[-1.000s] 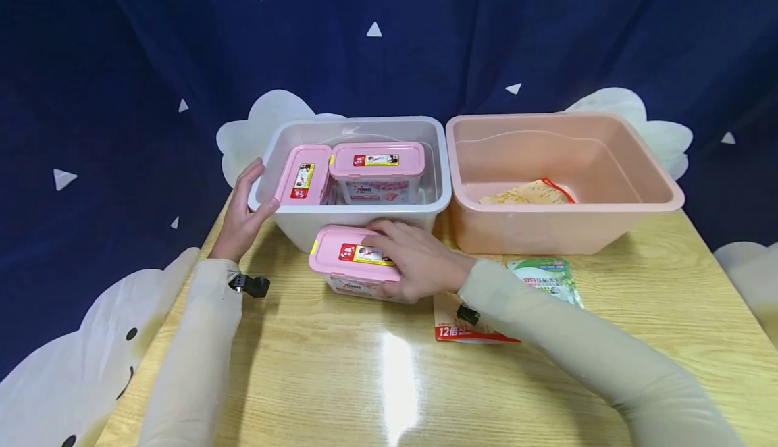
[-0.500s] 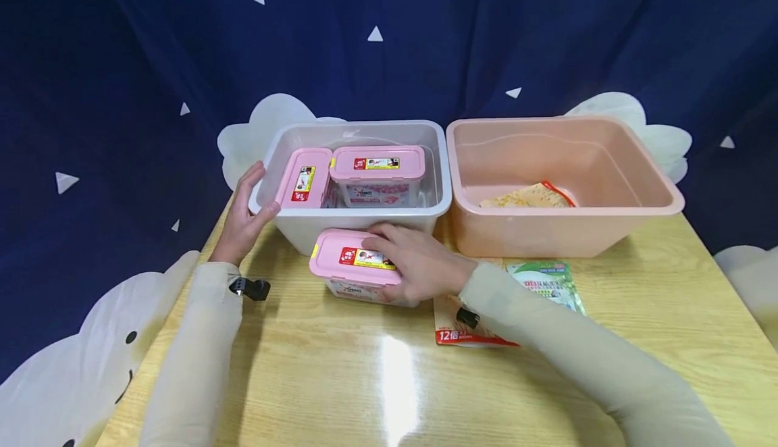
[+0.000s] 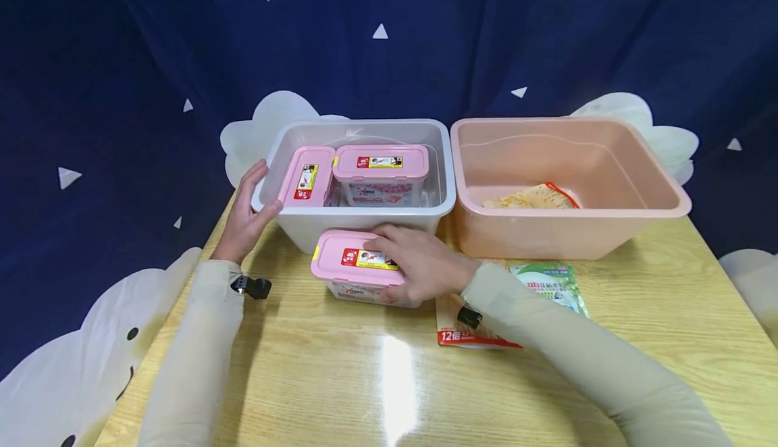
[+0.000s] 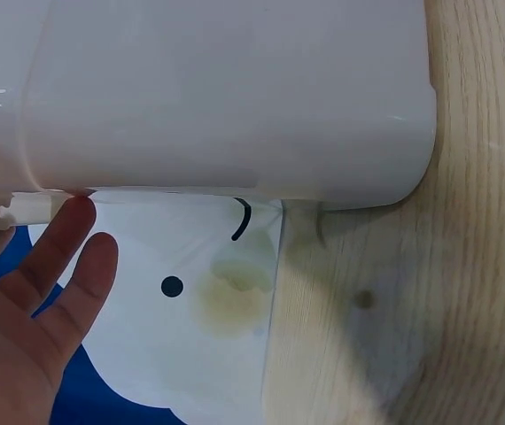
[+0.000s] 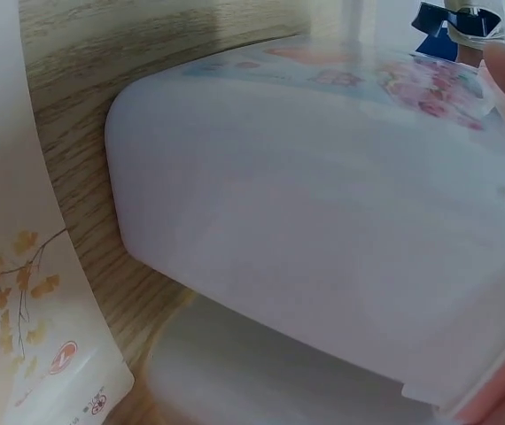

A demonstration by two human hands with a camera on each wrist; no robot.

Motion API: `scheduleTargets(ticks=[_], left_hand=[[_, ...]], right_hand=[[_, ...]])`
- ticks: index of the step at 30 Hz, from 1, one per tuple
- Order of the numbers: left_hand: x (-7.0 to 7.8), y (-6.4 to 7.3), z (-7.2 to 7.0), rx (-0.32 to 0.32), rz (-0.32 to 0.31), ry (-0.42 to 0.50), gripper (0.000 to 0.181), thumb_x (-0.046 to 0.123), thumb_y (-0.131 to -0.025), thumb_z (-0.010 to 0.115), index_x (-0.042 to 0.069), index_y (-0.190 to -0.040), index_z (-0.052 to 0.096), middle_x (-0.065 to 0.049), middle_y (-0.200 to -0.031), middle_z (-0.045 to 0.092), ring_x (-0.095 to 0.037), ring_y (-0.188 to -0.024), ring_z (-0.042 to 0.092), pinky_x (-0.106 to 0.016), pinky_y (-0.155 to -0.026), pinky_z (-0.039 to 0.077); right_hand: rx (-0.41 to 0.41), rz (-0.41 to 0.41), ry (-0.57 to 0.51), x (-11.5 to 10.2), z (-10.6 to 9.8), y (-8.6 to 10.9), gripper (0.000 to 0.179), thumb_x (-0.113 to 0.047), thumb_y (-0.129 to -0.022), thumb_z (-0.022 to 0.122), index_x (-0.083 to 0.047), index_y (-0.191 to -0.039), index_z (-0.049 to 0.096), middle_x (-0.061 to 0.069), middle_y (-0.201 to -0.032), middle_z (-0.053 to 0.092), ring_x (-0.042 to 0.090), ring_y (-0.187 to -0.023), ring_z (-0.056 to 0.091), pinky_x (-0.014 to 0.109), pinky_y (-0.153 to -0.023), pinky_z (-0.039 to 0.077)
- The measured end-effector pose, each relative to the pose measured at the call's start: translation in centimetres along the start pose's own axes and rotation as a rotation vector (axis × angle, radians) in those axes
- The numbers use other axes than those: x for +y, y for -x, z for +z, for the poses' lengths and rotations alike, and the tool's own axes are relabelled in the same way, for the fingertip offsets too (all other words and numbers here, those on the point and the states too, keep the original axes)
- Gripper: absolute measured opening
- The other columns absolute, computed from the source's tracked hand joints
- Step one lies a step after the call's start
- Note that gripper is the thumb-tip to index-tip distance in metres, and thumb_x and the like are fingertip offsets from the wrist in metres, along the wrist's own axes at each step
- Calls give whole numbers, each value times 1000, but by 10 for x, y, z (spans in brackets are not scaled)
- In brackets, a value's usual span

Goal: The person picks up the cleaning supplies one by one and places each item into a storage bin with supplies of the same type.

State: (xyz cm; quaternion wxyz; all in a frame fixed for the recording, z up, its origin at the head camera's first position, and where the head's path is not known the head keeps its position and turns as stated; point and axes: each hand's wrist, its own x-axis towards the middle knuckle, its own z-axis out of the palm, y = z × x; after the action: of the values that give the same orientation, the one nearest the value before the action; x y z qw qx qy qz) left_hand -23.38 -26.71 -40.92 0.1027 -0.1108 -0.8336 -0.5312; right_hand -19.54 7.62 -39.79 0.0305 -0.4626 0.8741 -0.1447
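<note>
In the head view my right hand (image 3: 419,261) grips a pink-lidded OMO tub (image 3: 346,275) across its right end, with the thumb on the near side. The tub is upright on the table, just in front of the white bin (image 3: 358,221). Its pale end wall fills much of the right wrist view. My left hand (image 3: 243,221) rests against the white bin's left front corner, fingers fairly straight and thumb at the rim. Two of its fingertips touch the bin beneath the rim in the left wrist view. Inside the bin stand two similar tubs, one lengthwise (image 3: 308,173) and one crosswise (image 3: 381,163).
A peach bin (image 3: 547,231) stands right of the white one, with a beige packet with a red edge (image 3: 537,197) inside. Flat on the table (image 3: 328,366) lie a green-and-white packet (image 3: 553,281) and a beige packet with a red band (image 3: 456,335), partly under my right forearm. A dark blue curtain (image 3: 425,42) hangs behind.
</note>
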Motion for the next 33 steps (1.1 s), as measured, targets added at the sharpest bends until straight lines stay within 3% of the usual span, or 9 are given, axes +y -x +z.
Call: scheduleTargets(ticks=[16, 22, 33], left_hand=[[-4, -1, 1, 24, 21, 18, 73, 16, -89, 60, 14, -155, 29, -2, -166, 19, -28, -153, 17, -66, -118, 22], [-4, -1, 0, 27, 29, 15, 73, 17, -90, 60, 14, -156, 28, -3, -167, 18, -29, -153, 17, -66, -119, 20], [-2, -1, 1, 31, 34, 25, 72, 18, -89, 60, 13, -155, 31, -3, -166, 20, -28, -154, 17, -64, -121, 17]], right_hand=[[-9, 7, 8, -1, -2, 0, 84, -50, -75, 73, -17, -146, 44, 7, -152, 42, 26, -136, 44, 45, -115, 37], [-18, -5, -13, -5, -6, -2, 84, -42, -73, 78, -13, -145, 44, 8, -150, 43, 26, -133, 44, 47, -115, 36], [30, 61, 52, -16, -1, -2, 75, -40, -76, 74, -16, -141, 45, 10, -147, 44, 31, -126, 48, 51, -108, 40]])
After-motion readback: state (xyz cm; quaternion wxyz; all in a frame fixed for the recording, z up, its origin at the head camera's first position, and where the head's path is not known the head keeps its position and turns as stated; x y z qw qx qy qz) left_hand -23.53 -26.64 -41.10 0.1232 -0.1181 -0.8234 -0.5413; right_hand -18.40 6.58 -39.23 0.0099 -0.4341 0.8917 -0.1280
